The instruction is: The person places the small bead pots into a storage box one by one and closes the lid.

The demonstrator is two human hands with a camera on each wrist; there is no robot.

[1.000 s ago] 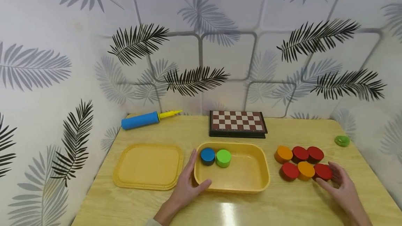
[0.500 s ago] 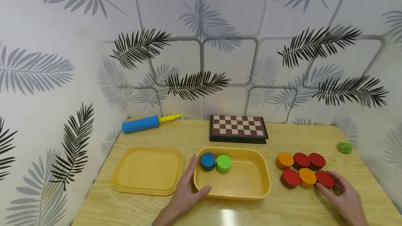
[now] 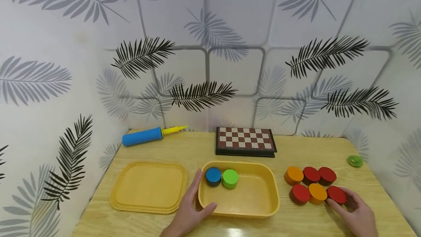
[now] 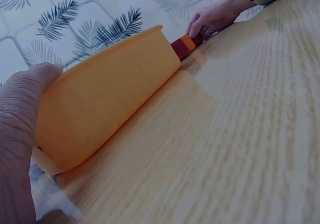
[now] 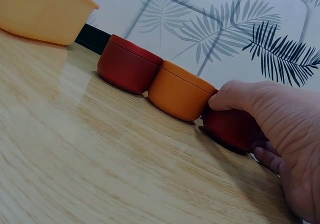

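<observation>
My left hand [image 3: 189, 209] holds the left end of a yellow plastic tub [image 3: 253, 213], its fingers along the side and its thumb at the near rim. In the tub stand a blue round lidded tin [image 3: 213, 177] and a green one [image 3: 230, 179], side by side. On the right, my right hand [image 3: 356, 211] grips a red lidded tin [image 5: 231, 126] between thumb and fingers. That tin stands at the right end of the near row, beside an orange tin [image 3: 318, 193] and another red tin [image 3: 300, 194]. Behind them sit a second orange tin [image 3: 294, 175] and two red tins [image 3: 311, 175].
A flat yellow lid [image 3: 149, 187] lies left of the tub. Behind the tub is a folded chessboard case [image 3: 245, 142]. A blue hand pump [image 3: 143, 137] with a yellow nozzle lies at the back left. A small green ring-like thing [image 3: 355, 161] lies near the right table edge.
The whole scene sits lower in the head view as the camera tilts up. Both hands keep their places on the tub and the red tin.
</observation>
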